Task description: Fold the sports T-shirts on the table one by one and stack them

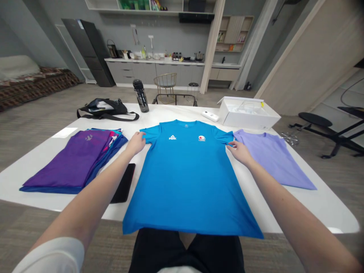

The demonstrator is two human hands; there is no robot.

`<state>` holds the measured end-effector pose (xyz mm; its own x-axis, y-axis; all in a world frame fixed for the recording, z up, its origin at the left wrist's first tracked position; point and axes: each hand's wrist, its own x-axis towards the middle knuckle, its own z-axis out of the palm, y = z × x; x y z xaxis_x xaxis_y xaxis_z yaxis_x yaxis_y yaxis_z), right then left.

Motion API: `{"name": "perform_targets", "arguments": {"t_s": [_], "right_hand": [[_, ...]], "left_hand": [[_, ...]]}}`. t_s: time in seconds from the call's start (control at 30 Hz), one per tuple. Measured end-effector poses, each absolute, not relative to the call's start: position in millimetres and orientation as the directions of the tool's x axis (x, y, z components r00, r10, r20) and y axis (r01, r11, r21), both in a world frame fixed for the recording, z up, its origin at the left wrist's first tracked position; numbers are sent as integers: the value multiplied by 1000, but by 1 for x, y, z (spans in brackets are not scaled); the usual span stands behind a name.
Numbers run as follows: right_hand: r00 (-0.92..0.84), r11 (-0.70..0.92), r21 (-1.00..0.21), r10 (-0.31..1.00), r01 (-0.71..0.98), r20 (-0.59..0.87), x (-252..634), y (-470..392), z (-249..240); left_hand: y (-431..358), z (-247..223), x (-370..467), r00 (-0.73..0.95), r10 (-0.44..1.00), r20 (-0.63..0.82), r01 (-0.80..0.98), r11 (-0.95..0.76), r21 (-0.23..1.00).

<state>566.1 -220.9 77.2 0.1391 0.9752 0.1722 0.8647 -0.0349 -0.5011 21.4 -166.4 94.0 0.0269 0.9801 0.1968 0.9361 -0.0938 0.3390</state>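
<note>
A blue T-shirt with two white chest prints lies spread face up on the table, collar away from me and hem hanging over the near edge. My left hand is closed at the end of its left-hand sleeve, fingertips on the cloth. At the opposite sleeve, my right hand pinches the lower edge between thumb and fingers. Just beyond that hand, a lavender T-shirt lies flat, touching or slightly under the blue sleeve. Left of my left forearm is a stack of folded shirts, a purple shirt on top.
On the white table, a black tablet-like slab lies partly under my left forearm. Along the far side are a black waist bag, a dark bottle, a small white device and an open white box. Chairs stand beyond.
</note>
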Motion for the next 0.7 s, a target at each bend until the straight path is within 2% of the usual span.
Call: {"name": "perform_targets", "arguments": {"t_s": [0.07, 0.2, 0.37, 0.47, 0.57, 0.7], "right_hand": [[183, -96, -463, 972, 881, 146, 579, -176, 77], [249, -190, -361, 960, 913, 127, 599, -108, 73], [317, -316, -25, 948, 948, 12, 615, -68, 57], [276, -280, 86, 959, 956, 62, 619, -65, 50], [234, -252, 130, 962, 959, 139, 620, -66, 49], [207, -245, 171, 955, 954, 210, 619, -68, 46]], "left_hand": [[-123, 87, 18, -7, 991, 134, 960, -31, 279], [-59, 71, 21, -85, 991, 102, 985, 68, 157], [-17, 44, 27, -135, 987, 83, 988, 127, 86], [-7, 33, 27, -82, 988, 130, 997, 80, 19], [-2, 34, 25, -29, 994, 101, 1000, 29, 0], [3, 43, 19, -42, 998, 47, 999, 43, -15]]}}
